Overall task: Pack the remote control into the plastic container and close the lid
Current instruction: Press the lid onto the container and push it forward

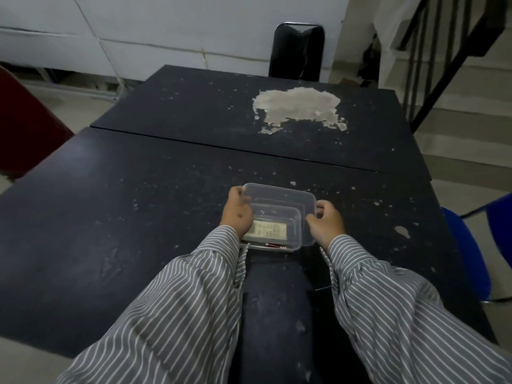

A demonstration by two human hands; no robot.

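Note:
A clear plastic container (294,245) sits on the black table near its front edge. Inside it lies a white remote control (269,230), buttons up, seen through the plastic. A clear lid (279,193) lies over the container, shifted a little toward the far side. My left hand (237,215) grips the lid's left edge and covers the remote's left end. My right hand (327,222) grips the lid's right edge. I cannot tell whether the lid is pressed shut.
The worn black table (138,217) joins a second black table (221,112) with a large peeled patch (299,108). A black chair (297,51) stands behind, a blue chair (471,259) at the right and a dark red one (25,128) at the left. Something thin and red (275,246) shows at the container's front.

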